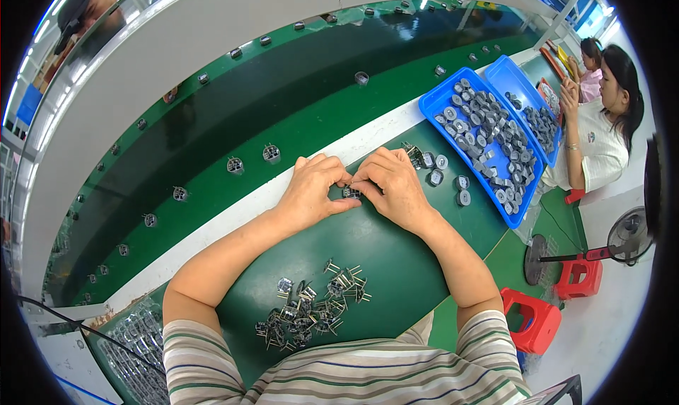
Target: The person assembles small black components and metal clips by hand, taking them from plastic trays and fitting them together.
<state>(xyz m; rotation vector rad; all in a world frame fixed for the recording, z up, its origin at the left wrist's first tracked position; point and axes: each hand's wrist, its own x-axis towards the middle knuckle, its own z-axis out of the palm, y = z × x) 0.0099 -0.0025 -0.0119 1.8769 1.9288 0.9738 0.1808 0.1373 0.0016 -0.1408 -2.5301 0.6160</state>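
Observation:
Over the green table (283, 235), my left hand (313, 186) and my right hand (391, 186) meet at their fingertips. Both pinch a small dark electronic part (351, 192) with bits of metal on it; the fingers partly cover it. Close to my body lies a loose pile of small circuit boards with metal pins (311, 309). Just beyond my right hand sit several grey round housings (436, 170), with a few pinned boards (414, 152) beside them.
Two blue trays (431, 109) (495, 67) of grey housings stand at the right. Beyond the white ledge (276, 173), a green conveyor belt (311, 132) carries spaced small parts. Co-workers (601, 136) sit at the right, near red stools (541, 327) and a fan (629, 234).

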